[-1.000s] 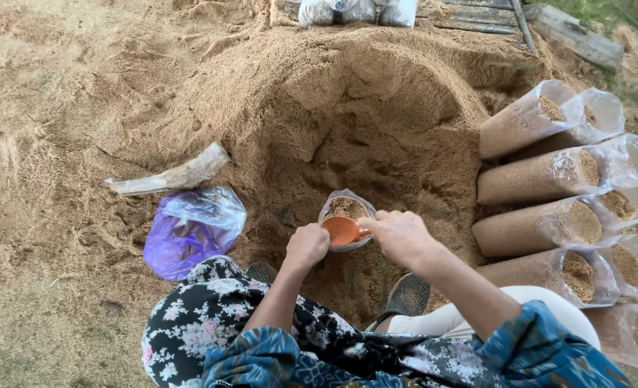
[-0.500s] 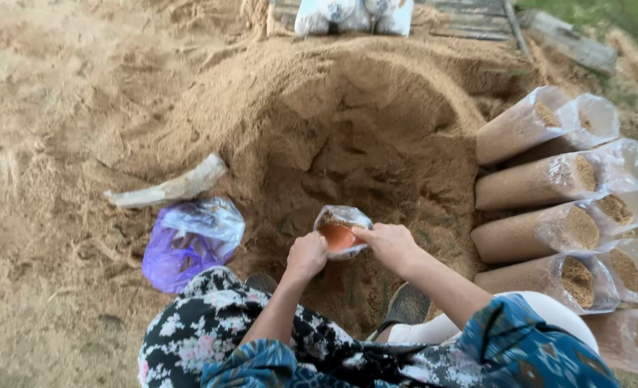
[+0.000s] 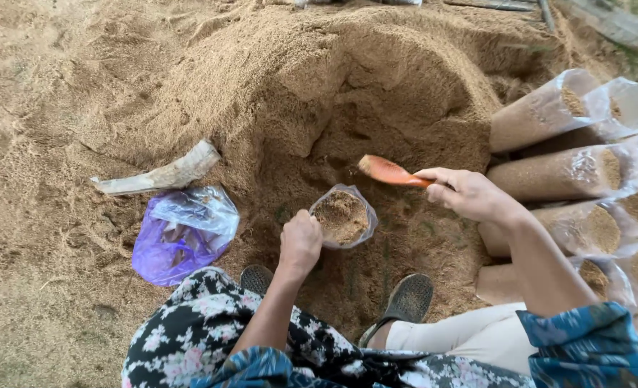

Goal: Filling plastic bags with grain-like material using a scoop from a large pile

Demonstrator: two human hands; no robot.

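Sawdust heap [image 3: 347, 86] ahead: left hand [image 3: 301, 241] grips the bag [image 3: 342, 215] rim, right hand [image 3: 470, 194] clamps the scoop [image 3: 387, 171] above.

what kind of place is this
Probably an outdoor work spot for bagging sawdust: a big sawdust heap on bare ground, filled clear bags stacked at right, and a half-filled bag by the left hand.

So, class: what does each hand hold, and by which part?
The right hand holds an orange scoop by its handle end. The left hand grips a clear bag of sawdust at its rim.
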